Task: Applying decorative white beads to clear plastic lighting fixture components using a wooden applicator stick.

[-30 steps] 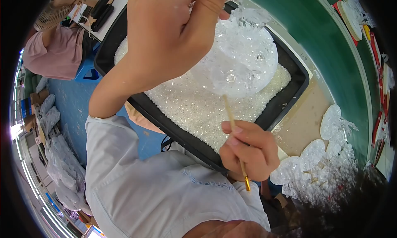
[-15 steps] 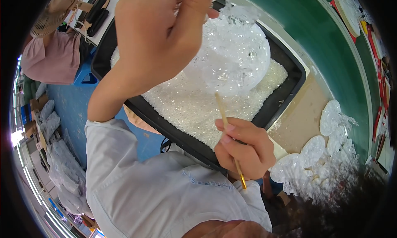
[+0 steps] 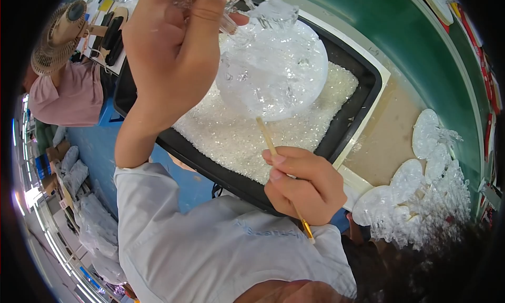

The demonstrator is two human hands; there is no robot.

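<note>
Holding a clear, frosted-looking round piece (image 3: 273,71) up close to the camera, the left hand (image 3: 173,50) is gripping it from the top left, its fingers (image 3: 210,13) closed around a knobbly clear part at the piece's upper edge. The round piece is hanging in the air above a black tray (image 3: 352,118), which is filled with small, glittering white crystals (image 3: 236,140). Below it, the right hand (image 3: 305,184) is pinching a thin wooden-handled brush (image 3: 268,140), fingers closed tight around the shaft; the brush's upper end is reaching the lower rim of the round piece, while its gold-coloured lower end is sticking out beneath the hand. Both forearms are coming up from the lower edge, the left one in a pale grey sleeve (image 3: 210,250). The tray is sitting on a tan tabletop (image 3: 384,140), which is bordered by a green surface at the upper right. To the right, well apart from the tray, several more clear round pieces (image 3: 421,171) are lying in an overlapping heap. At the far left, another person in a pink top (image 3: 68,97) is sitting near a small round fan (image 3: 58,37)
</note>
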